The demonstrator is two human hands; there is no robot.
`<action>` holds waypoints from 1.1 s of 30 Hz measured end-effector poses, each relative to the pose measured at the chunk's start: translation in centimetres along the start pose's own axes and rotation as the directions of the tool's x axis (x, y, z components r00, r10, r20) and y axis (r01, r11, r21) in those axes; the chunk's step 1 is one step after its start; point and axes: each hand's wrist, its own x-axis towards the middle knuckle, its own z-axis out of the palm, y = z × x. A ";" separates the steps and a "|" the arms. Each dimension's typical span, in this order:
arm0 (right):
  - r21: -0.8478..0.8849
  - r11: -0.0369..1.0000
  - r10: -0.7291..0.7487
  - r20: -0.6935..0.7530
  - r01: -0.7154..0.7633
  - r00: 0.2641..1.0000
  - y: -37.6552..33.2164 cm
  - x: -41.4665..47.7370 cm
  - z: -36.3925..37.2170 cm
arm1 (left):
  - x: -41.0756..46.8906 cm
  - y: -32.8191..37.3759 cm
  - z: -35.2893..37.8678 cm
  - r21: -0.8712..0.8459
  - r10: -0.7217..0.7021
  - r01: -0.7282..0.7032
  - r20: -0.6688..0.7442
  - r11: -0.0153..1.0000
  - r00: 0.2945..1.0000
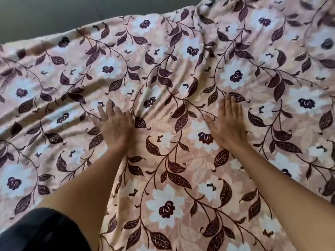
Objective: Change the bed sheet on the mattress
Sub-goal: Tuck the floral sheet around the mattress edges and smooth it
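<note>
Across nearly the whole view, pink floral bed sheet (181, 160) lies spread and wrinkled, far edge bordering dark floor (45, 13) at upper left; left hand (116, 125) and right hand (229, 122) rest palm-down on it, well apart, fingers (228, 105) straight, slightly spread.

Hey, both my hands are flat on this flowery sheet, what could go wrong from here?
Pushing with the left hand and right hand may just shove the folds between them farther along the sheet instead of flattening them. The far edge looks uneven and bunched at the top right, so smoothing outward might drag it crooked.
</note>
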 end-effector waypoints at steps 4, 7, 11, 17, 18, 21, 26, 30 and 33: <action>-0.019 0.995 -0.098 -0.046 0.097 0.994 -7.1 1.8 1.2 | 4.6 4.4 -0.4 -0.082 0.034 -0.034 0.006 0.996 0.999; 0.013 0.947 -0.321 -0.003 0.321 0.947 -11.5 2.2 2.1 | 6.9 6.4 -0.1 -0.037 0.090 -0.088 0.060 0.995 0.994; -0.038 0.871 -0.491 -0.122 0.490 0.863 -9.8 4.0 1.2 | 8.7 5.7 0.2 0.013 0.189 -0.189 0.018 0.982 0.982; -0.018 1.000 0.012 -0.084 -0.014 0.996 -0.7 10.7 -2.3 | 12.4 4.1 -1.1 -0.032 -0.087 0.086 -0.039 0.996 0.995; -0.029 0.999 0.040 -0.063 -0.042 0.997 -0.6 11.7 -2.5 | 13.3 4.6 -1.3 -0.026 -0.043 0.042 -0.046 0.999 0.998; -0.045 0.999 0.026 -0.075 -0.029 0.997 -3.8 14.5 -2.3 | 16.3 8.3 -1.9 -0.080 0.088 -0.091 -0.038 0.993 0.995; -0.052 0.953 -0.300 -0.039 0.298 0.953 -10.6 16.8 -1.3 | 21.9 12.8 -1.5 0.029 0.288 -0.287 -0.026 0.958 0.957; -0.060 0.916 -0.402 -0.109 0.397 0.909 -7.9 19.2 -3.0 | 24.0 13.0 -2.2 -0.081 0.237 -0.247 -0.109 0.966 0.965; -0.022 0.997 -0.074 -0.153 0.072 0.985 -3.3 21.4 -4.4 | 25.8 11.7 -3.5 -0.149 0.118 -0.149 -0.200 0.977 0.973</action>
